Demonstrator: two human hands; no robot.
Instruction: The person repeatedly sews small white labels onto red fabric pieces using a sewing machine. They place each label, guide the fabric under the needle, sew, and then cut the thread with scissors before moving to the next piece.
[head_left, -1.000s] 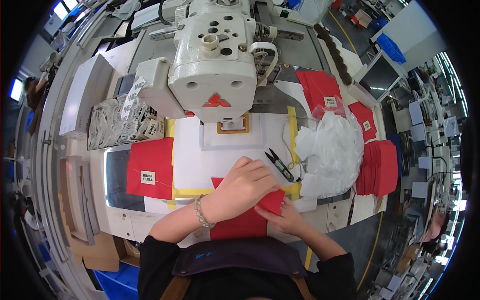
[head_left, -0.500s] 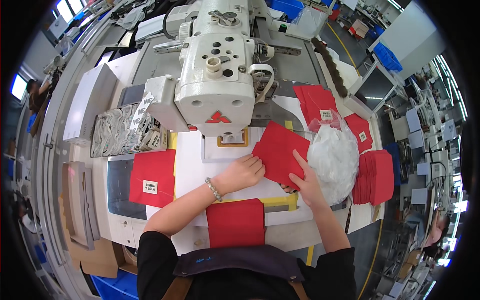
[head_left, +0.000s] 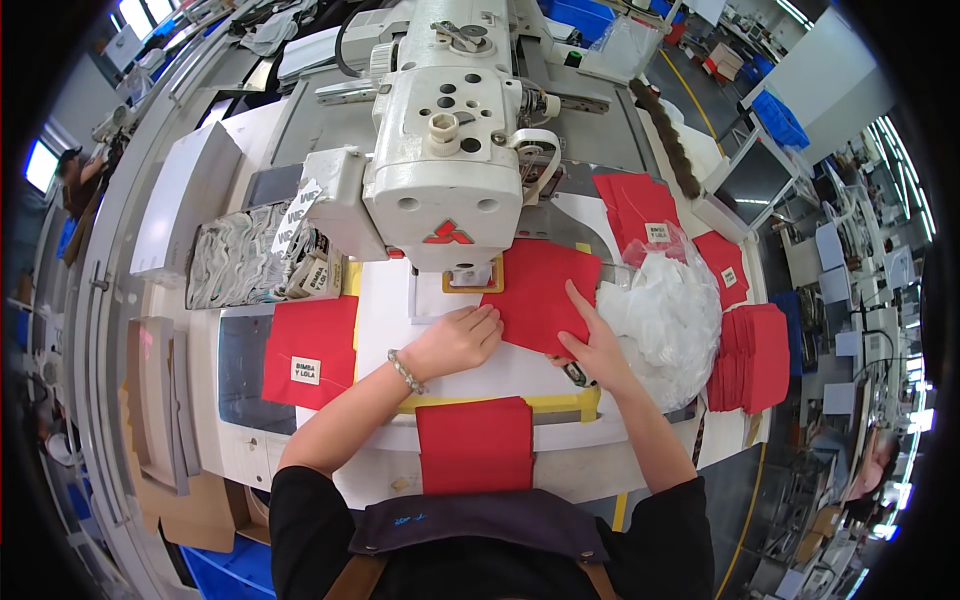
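Observation:
My left hand [head_left: 462, 340], with a beaded bracelet, has its fingers curled on the left edge of a red fabric piece [head_left: 540, 280] under the front of the white sewing machine [head_left: 440, 180]. My right hand [head_left: 595, 345] grips the same piece at its right side, thumb and index finger apart on top. The piece overlaps a yellow-rimmed frame [head_left: 458, 286] on a white sheet [head_left: 395, 300]; scissors [head_left: 576, 374] show only partly below it. A pile of red pieces [head_left: 474, 450] lies at the front edge, and a red piece with a pale label [head_left: 300, 335] lies left.
A box of label strips [head_left: 240, 260] and a long white box [head_left: 180, 200] stand left. White crumpled material [head_left: 660, 330], more red stacks [head_left: 745, 355] and a screen [head_left: 755, 170] are right. A person [head_left: 75, 185] works far left; another [head_left: 870, 470] is far right.
Both hands have lifted a red piece from the front pile and moved it up to the machine's front, then slightly left and flatter over the frame. The front pile is now uncovered.

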